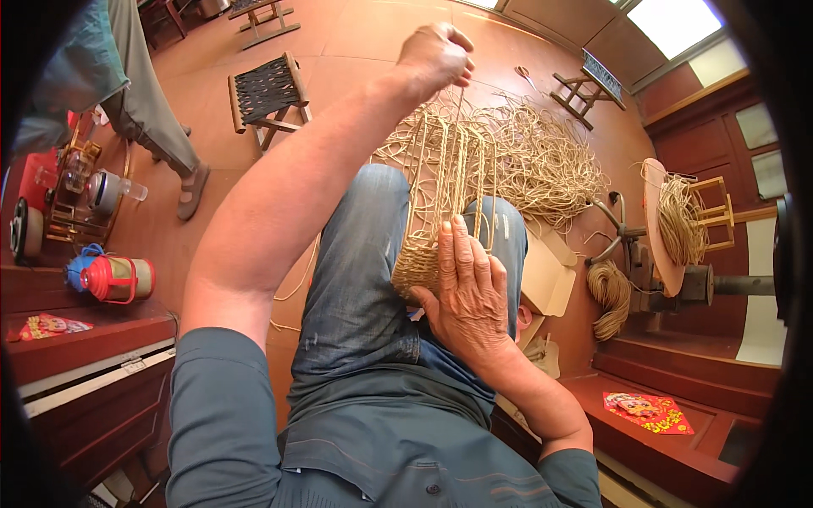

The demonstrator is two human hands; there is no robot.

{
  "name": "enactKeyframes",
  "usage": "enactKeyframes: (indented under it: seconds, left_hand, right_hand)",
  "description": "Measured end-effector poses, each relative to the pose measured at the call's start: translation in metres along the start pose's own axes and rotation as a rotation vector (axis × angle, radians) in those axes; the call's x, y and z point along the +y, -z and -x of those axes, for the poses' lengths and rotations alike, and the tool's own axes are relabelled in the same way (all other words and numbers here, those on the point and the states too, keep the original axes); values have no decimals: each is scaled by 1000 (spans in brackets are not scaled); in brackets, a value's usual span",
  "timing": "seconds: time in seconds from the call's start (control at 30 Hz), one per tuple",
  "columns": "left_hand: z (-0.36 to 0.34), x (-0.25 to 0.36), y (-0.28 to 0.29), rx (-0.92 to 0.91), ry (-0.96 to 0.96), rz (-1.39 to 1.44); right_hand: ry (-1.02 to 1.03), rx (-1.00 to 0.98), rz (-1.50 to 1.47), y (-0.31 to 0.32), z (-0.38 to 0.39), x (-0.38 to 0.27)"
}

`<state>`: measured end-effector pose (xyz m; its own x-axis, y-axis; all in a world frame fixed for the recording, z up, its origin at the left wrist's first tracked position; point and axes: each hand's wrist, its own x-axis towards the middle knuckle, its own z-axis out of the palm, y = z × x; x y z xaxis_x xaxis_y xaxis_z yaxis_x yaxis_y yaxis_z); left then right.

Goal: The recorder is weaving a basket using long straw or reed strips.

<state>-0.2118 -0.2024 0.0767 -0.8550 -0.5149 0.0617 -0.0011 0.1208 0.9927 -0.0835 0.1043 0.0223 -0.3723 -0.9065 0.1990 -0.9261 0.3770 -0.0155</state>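
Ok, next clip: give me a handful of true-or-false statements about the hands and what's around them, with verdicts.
1. The left hand is raised, pinching straw strands pulled up from the woven basket piece. True.
2. The right hand lies flat on the floor. False: it holds the woven piece against the lap.
3. A loose pile of straw cord lies on the floor beyond the knees. True.
4. The folding stool with a dark woven seat is tipped on its side. False: it stands upright.
5. A red flask sits on the left. True.
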Motion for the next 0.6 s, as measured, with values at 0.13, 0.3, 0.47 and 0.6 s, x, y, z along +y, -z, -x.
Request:
enactKeyframes:
  seconds: [0.13,0.3,0.47,0.6]
  left_hand:
    - [27,-10,-1,10,-220,-503]
    - [112,-22,12,-143,2,-509]
    - [163,-24,-8,-148,-145,-698]
    - [155,-19,-18,-228,-58,-747]
  right_hand:
    - [3,15,-24,1,-4,3]
    - [-16,39,-108,-3,-5,8]
    - [-34,69,-154,-5,-5,8]
    - [-56,101,-193,-6,-6,7]
